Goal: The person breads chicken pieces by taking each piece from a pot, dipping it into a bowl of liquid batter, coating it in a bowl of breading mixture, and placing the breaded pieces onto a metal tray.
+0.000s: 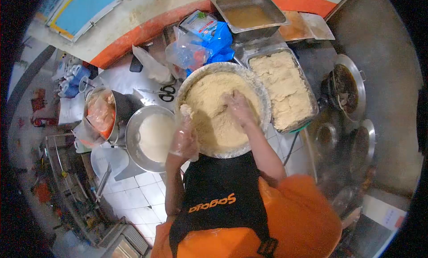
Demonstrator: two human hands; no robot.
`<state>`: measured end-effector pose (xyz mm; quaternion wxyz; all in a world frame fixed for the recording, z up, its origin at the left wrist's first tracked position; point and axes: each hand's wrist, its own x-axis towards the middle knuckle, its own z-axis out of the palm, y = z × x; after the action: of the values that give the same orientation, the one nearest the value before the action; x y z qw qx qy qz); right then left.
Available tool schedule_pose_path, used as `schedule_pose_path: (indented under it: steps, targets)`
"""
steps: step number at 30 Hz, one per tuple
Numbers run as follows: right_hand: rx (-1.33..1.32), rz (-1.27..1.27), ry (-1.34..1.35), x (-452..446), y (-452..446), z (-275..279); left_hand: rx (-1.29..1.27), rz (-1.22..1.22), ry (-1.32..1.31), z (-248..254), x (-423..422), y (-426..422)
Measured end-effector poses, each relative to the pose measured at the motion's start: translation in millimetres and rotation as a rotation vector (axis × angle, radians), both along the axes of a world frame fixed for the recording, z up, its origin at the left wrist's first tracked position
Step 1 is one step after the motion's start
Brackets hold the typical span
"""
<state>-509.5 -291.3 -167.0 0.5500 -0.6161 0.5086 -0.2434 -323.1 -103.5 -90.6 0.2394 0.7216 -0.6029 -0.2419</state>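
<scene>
A large round bowl (177, 93) of pale yellow breading crumbs stands right in front of me. My right hand (238, 108), in a clear plastic glove, lies in the crumbs with its fingers apart and the tips partly buried. Over the bowl's left side is my left hand (185, 137), also gloved. Its fingertips are bunched and caked with pale crumbs; whether a piece is held among them I cannot make out. Left of that hand stands a metal bowl (133, 117) of white batter (154, 137). A tray (314, 95) of crumb-covered pieces (285, 88) sits to the right.
Left of the batter stands a pot (122, 108) lined with a plastic bag of orange-pink food (100, 115). Scissors (167, 94), blue plastic bags (219, 42) and a metal pan of liquid (249, 17) lie farther back. A wide pan of dark oil (345, 88) is at right.
</scene>
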Motion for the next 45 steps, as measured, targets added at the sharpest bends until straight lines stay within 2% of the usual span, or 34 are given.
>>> schedule_pose_path:
  steps: [1, 2, 4, 6, 7, 9, 10, 11, 12, 13, 15, 18, 19, 20, 22, 23, 25, 26, 28, 29, 30, 31, 32, 33, 34, 35, 36, 37, 39, 40, 41, 45]
  targets:
    - [0.003, 0.001, -0.001, -0.4, 2.1, 9.0, -0.368, -0.02, -0.102, -3.8, 0.0, 1.5]
    - [0.031, -0.084, -0.091, -2.7, 5.4, 18.7, -0.367, -0.023, -0.102, -4.8, 2.1, 4.6]
    - [0.058, -0.183, -0.177, -10.4, 7.9, 31.3, -0.081, 0.034, 0.049, 14.3, 0.4, 0.9]
    - [-0.319, -0.09, -0.208, -24.5, 5.6, 37.2, -0.043, 0.086, 0.062, 13.2, 0.1, 3.8]
    - [-0.325, -0.098, -0.198, -34.0, -0.3, 39.8, -0.005, 0.151, 0.067, 11.7, 1.1, 6.7]
    - [0.023, -0.225, -0.327, -59.0, -13.7, 45.4, -0.073, 0.149, 0.019, 8.5, 5.9, 19.6]
    - [0.022, -0.232, -0.323, -72.4, -15.1, 55.4, -0.138, 0.157, -0.04, 15.1, 4.7, 19.0]
    - [0.179, -0.379, -0.479, -87.8, -15.8, 68.2, -0.017, 0.197, -0.06, 27.1, 2.8, 19.8]
    - [0.336, -0.524, -0.636, -100.7, -16.3, 79.7, -0.016, 0.191, -0.057, 37.1, 2.8, 20.0]
    - [0.335, -0.529, -0.634, -110.3, -16.3, 87.6, 0.006, 0.232, -0.039, 44.1, 3.3, 23.5]
    - [0.233, -0.873, -0.674, -128.3, -18.6, 97.8, -0.028, 0.281, -0.041, 29.6, 12.2, 40.0]
    - [0.306, -0.895, -0.61, -173.0, -33.1, 93.4, -0.092, 0.225, -0.118, 39.7, 19.3, 48.1]
    - [0.281, -0.852, -0.529, -203.6, -44.2, 54.3, -0.079, 0.254, -0.063, 44.8, 18.3, 47.3]
    - [0.276, -0.854, -0.526, -211.5, -48.7, 39.9, -0.081, 0.252, -0.058, 43.6, 19.9, 48.0]
    - [0.066, -0.842, -0.231, -227.3, -56.4, 15.9, -0.103, 0.191, -0.174, 40.9, 26.2, 50.8]
    - [0.067, -0.84, -0.229, -238.0, -62.7, 8.2, -0.062, 0.231, -0.107, 52.1, 22.6, 46.6]
    - [-0.288, -0.582, 0.418, -247.8, -70.7, 4.9, -0.057, 0.241, -0.169, 51.9, 25.5, 51.8]
    - [-0.284, -0.574, 0.411, -250.8, -70.2, 2.1, -0.058, 0.249, -0.231, 51.5, 30.2, 55.5]
    - [-0.665, -0.431, 0.955, -239.8, -58.7, 28.1, 0.027, 0.334, -0.181, 51.0, 46.2, 67.2]
    - [-0.756, -0.386, 1.152, -241.9, -53.3, 25.4, 0.11, 0.416, -0.124, 52.7, 52.1, 75.9]
    - [-0.565, -0.311, 1.48, -242.0, -51.7, 15.2, 0.114, 0.454, -0.144, 59.2, 56.6, 79.7]
    - [-0.701, -0.424, 1.079, -248.7, -53.8, 8.0, 0.027, 0.445, -0.191, 69.1, 65.4, 79.9]
    - [-0.828, -0.206, 1.434, -261.3, -54.2, -13.1, -0.054, 0.447, -0.252, 81.5, 77.3, 83.3]
    - [-1.04, 0.007, 1.892, -275.1, -54.1, -34.2, -0.086, 0.453, -0.342, 87.3, 93.9, 87.6]
    - [-1.302, 0.166, 2.222, -290.4, -54.0, -56.2, -0.139, 0.484, -0.43, 90.2, 114.2, 96.2]
    - [-1.276, 0.141, 2.069, -281.5, -64.7, -62.8, -0.275, 0.492, -0.46, 108.6, 126.0, 94.5]
    - [-1.193, 0.095, 1.927, -278.2, -70.0, -57.0, -0.24, 0.495, -0.509, 134.7, 138.7, 92.5]
    - [-1.144, 0.064, 1.823, -274.8, -73.3, -49.7, -0.343, 0.477, -0.476, 137.5, 163.7, 96.0]
    - [-1.023, -0.029, 1.592, -271.9, -70.1, -23.5, -0.244, 0.658, -0.598, 141.4, 208.0, 99.9]
    - [-0.96, -0.098, 1.443, -259.2, -66.8, -7.7, -0.392, 0.505, -0.699, 153.7, 222.6, 87.6]
    - [-0.901, -0.173, 1.309, -253.6, -63.8, 6.5, -0.399, 0.532, -0.565, 138.4, 261.2, 86.8]
    - [-0.75, -0.372, 0.79, -215.7, -53.3, 67.1, -0.208, 0.334, -0.642, 114.2, 343.9, 44.5]
